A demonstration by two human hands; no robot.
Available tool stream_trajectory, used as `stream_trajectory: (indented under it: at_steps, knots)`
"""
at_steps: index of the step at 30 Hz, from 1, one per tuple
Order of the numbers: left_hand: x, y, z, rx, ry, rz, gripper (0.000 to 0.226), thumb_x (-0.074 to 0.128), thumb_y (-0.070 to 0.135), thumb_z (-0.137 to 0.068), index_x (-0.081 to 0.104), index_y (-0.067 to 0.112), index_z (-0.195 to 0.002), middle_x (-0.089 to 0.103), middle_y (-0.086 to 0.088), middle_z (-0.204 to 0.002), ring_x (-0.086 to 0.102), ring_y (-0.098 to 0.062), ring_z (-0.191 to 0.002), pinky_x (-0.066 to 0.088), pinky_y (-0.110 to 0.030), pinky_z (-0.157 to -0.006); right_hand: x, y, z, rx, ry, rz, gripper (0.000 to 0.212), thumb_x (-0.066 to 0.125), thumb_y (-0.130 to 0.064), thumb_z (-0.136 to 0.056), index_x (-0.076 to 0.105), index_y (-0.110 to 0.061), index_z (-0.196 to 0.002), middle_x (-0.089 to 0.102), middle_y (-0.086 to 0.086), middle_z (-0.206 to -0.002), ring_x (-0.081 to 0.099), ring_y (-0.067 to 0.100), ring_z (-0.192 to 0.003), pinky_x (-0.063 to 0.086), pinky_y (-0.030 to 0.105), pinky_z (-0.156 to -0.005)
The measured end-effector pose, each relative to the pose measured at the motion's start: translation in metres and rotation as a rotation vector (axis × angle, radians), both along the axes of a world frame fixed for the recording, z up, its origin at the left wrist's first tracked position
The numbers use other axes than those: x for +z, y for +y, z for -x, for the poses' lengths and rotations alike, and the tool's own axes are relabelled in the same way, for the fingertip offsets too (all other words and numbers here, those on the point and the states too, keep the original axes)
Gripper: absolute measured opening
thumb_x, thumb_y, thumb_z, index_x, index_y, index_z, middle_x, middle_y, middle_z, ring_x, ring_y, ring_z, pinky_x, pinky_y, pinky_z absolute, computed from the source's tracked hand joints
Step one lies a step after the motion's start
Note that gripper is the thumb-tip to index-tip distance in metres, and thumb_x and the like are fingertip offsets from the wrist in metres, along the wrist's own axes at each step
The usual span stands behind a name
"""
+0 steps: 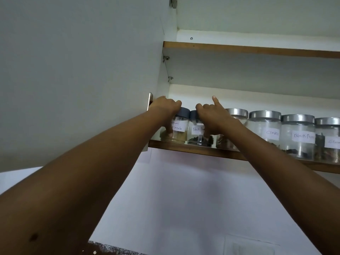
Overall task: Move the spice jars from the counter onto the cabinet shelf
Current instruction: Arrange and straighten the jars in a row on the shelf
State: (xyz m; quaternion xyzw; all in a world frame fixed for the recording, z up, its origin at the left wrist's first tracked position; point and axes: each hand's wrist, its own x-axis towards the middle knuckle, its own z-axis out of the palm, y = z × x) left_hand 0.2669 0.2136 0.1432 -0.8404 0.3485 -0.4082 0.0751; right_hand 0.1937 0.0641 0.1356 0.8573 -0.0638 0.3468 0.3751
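Both arms reach up to the lower cabinet shelf (198, 150), which has a brown front edge. My left hand (166, 107) is wrapped around a small clear jar with a dark grey lid, labelled garam masala (179, 128), at the shelf's left end. My right hand (213, 115) holds the neighbouring grey-lidded jar labelled black pepper (197, 131), with the index finger pointing up. Both jars stand upright on the shelf. To the right stand several larger silver-lidded jars, among them one labelled cloves (265, 129) and another labelled black pepper (298, 137).
The open cabinet door (82, 70) hangs at the left, close to my left hand. An upper shelf (257, 50) runs above. A white wall (193, 199) lies below the cabinet, and a speckled counter edge (110, 248) shows at the bottom.
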Motion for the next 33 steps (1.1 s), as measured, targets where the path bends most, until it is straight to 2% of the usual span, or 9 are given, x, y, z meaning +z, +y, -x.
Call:
stream_trajectory:
  at_steps: [2, 10, 13, 17, 27, 33]
  knots:
    - [0.0, -0.006, -0.004, 0.015, 0.008, 0.018, 0.08, 0.083, 0.046, -0.06, 0.041, 0.01, -0.118, 0.059, -0.009, -0.113, 0.056, -0.027, -0.103, 0.043, -0.033, -0.079, 0.001, -0.003, -0.009, -0.01, 0.004, 0.001, 0.055, 0.072, -0.016, -0.074, 0.04, -0.002, -0.116, 0.061, 0.013, -0.1, 0.059, 0.028, -0.096, 0.007, 0.046, -0.115]
    - [-0.002, -0.031, -0.02, 0.1, 0.027, 0.047, 0.076, 0.081, 0.036, -0.069, 0.038, 0.007, -0.125, 0.058, -0.009, -0.116, 0.057, -0.026, -0.106, 0.041, -0.031, -0.074, 0.001, -0.009, -0.041, -0.065, 0.049, -0.026, 0.07, 0.076, -0.019, -0.071, 0.035, 0.0, -0.125, 0.06, 0.015, -0.112, 0.056, 0.029, -0.107, 0.014, 0.043, -0.114]
    - [-0.003, -0.044, -0.032, 0.132, 0.05, 0.056, 0.076, 0.081, 0.033, -0.07, 0.037, 0.007, -0.126, 0.057, -0.009, -0.118, 0.057, -0.026, -0.108, 0.043, -0.031, -0.077, -0.001, -0.014, -0.055, -0.085, 0.027, -0.038, 0.064, 0.069, -0.017, -0.077, 0.033, 0.001, -0.128, 0.058, 0.015, -0.115, 0.055, 0.028, -0.11, 0.013, 0.043, -0.114]
    - [-0.002, -0.058, -0.052, 0.16, 0.086, 0.06, 0.076, 0.079, 0.029, -0.073, 0.034, 0.007, -0.13, 0.056, -0.01, -0.123, 0.055, -0.027, -0.113, 0.045, -0.034, -0.087, -0.001, -0.018, -0.075, -0.122, 0.03, -0.075, 0.068, 0.067, -0.018, -0.08, 0.029, 0.002, -0.133, 0.055, 0.016, -0.122, 0.051, 0.029, -0.117, 0.013, 0.043, -0.115]
    - [0.001, -0.081, -0.088, 0.174, 0.134, 0.052, 0.072, 0.078, 0.024, -0.075, 0.034, 0.006, -0.129, 0.055, -0.011, -0.125, 0.054, -0.028, -0.115, 0.044, -0.034, -0.087, 0.005, -0.035, -0.11, -0.103, 0.056, -0.219, 0.061, 0.065, -0.015, -0.082, 0.032, 0.0, -0.13, 0.052, 0.017, -0.125, 0.048, 0.031, -0.12, 0.019, 0.041, -0.113]
    - [0.001, -0.089, -0.104, 0.169, 0.128, 0.065, 0.063, 0.073, 0.021, -0.08, 0.035, 0.006, -0.128, 0.055, -0.012, -0.126, 0.054, -0.028, -0.115, 0.041, -0.033, -0.084, 0.009, -0.038, -0.12, -0.105, 0.089, -0.22, 0.059, 0.063, -0.016, -0.083, 0.032, -0.002, -0.131, 0.051, 0.016, -0.128, 0.048, 0.029, -0.12, 0.026, 0.038, -0.108]
